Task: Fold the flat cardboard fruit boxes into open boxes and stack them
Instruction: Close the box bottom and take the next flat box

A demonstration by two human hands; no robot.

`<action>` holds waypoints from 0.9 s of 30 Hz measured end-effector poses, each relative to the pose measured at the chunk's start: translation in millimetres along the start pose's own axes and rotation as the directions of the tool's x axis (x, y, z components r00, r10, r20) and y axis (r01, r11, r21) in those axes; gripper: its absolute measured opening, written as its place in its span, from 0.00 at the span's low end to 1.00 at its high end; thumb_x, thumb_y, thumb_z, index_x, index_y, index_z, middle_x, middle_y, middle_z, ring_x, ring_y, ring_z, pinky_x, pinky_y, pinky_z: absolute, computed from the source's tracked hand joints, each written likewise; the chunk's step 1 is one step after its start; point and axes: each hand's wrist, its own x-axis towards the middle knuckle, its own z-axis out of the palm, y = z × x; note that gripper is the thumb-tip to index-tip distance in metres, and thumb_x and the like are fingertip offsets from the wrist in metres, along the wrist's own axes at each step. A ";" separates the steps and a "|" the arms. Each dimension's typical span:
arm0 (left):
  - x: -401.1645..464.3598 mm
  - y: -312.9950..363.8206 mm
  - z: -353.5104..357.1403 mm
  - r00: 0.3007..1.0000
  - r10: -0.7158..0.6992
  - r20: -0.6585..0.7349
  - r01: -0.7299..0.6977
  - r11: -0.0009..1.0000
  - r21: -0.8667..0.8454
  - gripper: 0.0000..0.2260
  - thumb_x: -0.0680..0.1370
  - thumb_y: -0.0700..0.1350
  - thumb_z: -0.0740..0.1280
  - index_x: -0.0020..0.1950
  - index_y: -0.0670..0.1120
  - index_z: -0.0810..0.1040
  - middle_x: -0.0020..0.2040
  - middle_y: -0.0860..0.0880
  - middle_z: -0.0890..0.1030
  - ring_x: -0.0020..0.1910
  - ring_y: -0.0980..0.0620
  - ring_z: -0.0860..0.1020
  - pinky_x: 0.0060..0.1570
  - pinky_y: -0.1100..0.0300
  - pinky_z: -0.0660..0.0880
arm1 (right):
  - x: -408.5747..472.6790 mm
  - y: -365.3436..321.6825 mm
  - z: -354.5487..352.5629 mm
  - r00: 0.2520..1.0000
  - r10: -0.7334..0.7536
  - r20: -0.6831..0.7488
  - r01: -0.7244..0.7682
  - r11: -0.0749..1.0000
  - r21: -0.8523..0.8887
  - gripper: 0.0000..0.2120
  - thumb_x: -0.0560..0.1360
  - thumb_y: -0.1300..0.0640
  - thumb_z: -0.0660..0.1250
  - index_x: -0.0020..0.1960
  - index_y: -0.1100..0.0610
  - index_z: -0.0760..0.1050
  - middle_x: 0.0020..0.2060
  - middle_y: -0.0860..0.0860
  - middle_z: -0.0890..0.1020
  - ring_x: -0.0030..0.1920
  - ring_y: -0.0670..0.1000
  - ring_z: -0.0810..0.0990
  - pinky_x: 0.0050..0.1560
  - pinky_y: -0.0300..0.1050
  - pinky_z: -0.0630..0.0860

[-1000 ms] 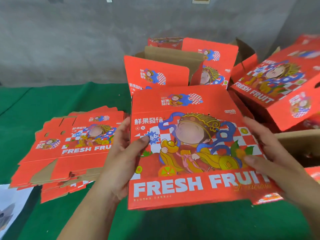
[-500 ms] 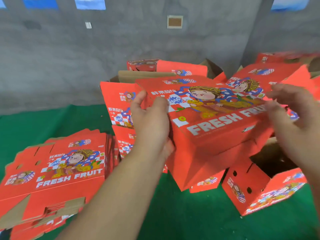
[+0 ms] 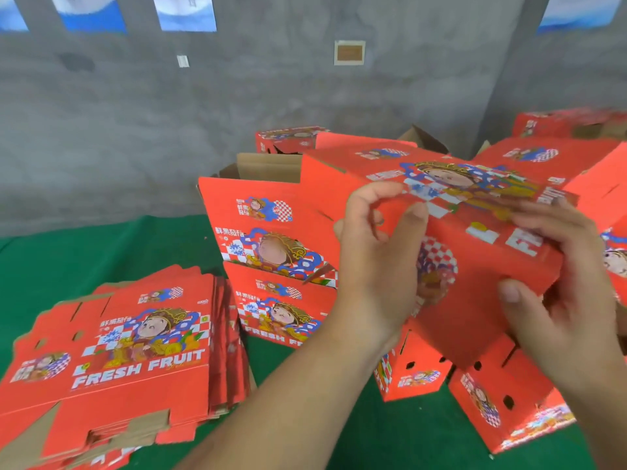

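a second ago the box [image 3: 451, 239] lay flat and face up between both hands, its picture panel toward the camera. half a second ago it had been lifted toward the folded boxes behind and was opening into a sleeve. now it is raised and tilted further, the printed panel on top and slanting down to the right, a side panel below it. the left hand [image 3: 376, 262], earlier flat along the left edge, now has its fingers curled over the top left edge. the right hand [image 3: 559, 286] has gone from lying on the lower right corner to gripping the right end, thumb underneath.
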 end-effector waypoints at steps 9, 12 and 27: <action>20.0 -10.4 12.9 0.878 0.361 0.314 -0.444 0.858 0.258 0.13 0.79 0.35 0.67 0.58 0.50 0.81 0.63 0.47 0.67 0.31 0.58 0.72 0.45 0.69 0.74 | -4.3 55.0 4.0 0.977 0.107 -0.186 -0.074 0.981 0.179 0.29 0.79 0.46 0.68 0.69 0.67 0.69 0.67 0.62 0.75 0.71 0.64 0.73 0.71 0.69 0.66; 15.9 -32.5 12.3 0.835 0.364 0.412 -0.528 0.738 0.420 0.14 0.76 0.37 0.68 0.57 0.53 0.82 0.70 0.48 0.63 0.41 0.60 0.76 0.53 0.55 0.77 | -26.6 60.3 19.6 0.970 0.140 -0.198 -0.104 0.977 0.184 0.30 0.79 0.45 0.68 0.69 0.68 0.69 0.67 0.63 0.75 0.71 0.65 0.72 0.72 0.67 0.66; 36.4 -56.8 -17.5 0.675 -0.010 0.737 -0.554 0.653 0.516 0.18 0.80 0.45 0.65 0.68 0.59 0.77 0.82 0.56 0.60 0.52 0.58 0.81 0.58 0.59 0.76 | -87.5 87.0 103.0 0.885 0.466 0.023 -0.461 0.865 0.198 0.32 0.78 0.40 0.68 0.77 0.50 0.65 0.67 0.44 0.72 0.68 0.44 0.72 0.63 0.37 0.72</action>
